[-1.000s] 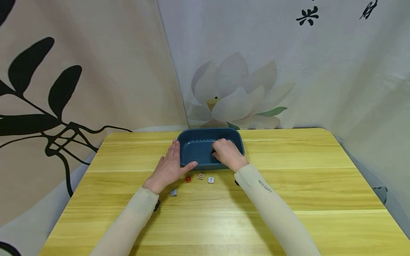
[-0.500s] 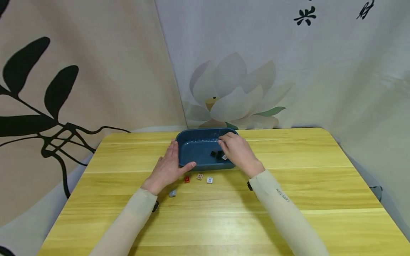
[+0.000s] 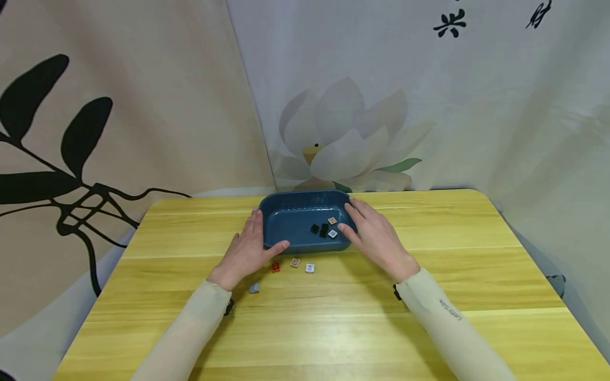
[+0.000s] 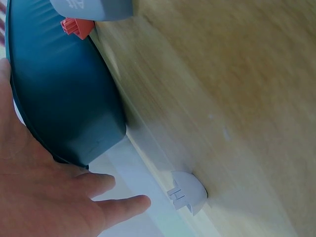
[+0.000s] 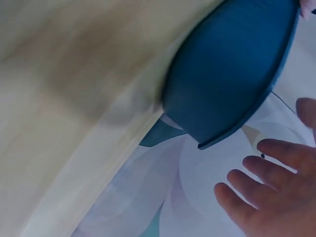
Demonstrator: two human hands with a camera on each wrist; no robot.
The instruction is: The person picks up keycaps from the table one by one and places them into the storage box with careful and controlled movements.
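The blue tray [image 3: 281, 247] sits on the tabletop [image 3: 381, 328] against the middle of its far edge, between your hands. Your left hand [image 3: 243, 254] lies along the tray's left end, fingers straight, thumb extended separately over the near left corner of the rim. Your right hand [image 3: 378, 238] is at the right end, fingers extended and spread, grasping no piece; contact between its fingertips and the tray cannot be confirmed.

Inside the tray, toward the right end and just beside your right fingertips, find the black pieces [image 3: 324, 230], a beige keycap [image 3: 332, 220] and a white keycap [image 3: 332, 234].

Four more keycaps rest on the tabletop on the near-edge side of the tray. A red keycap [image 3: 276, 267], a second beige keycap [image 3: 295, 262] and a second white keycap [image 3: 310, 268] form a loose row near your left thumb. A grey keycap [image 3: 254, 288] lies nearer to the near edge, beside your left wrist. The left wrist view also shows a pale piece [image 4: 188, 192] on the tabletop near your left hand.
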